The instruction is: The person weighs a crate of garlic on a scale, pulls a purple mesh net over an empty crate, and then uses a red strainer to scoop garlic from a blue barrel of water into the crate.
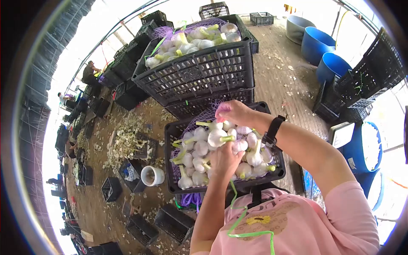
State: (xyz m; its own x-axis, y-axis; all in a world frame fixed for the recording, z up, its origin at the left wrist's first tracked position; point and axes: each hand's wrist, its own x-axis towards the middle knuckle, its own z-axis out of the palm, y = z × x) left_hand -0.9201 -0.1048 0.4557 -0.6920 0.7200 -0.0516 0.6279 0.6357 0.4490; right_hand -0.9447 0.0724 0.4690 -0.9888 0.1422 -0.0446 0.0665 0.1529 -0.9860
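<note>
Frame centre: right hand [231,112], wrist bent, pinches purple mesh net [204,115]. Left hand [223,159] curls over smooth white garlic bulbs [199,146]; its grip is hidden.

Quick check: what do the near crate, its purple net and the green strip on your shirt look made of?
Near crate: rigid black plastic, apparently; moulded slotted walls, matt. Purple net: thin open mesh, probably synthetic; see-through, bunching where the right hand pinches it. Green strip: flat, glossy, curling, likely plastic ribbon.
</note>
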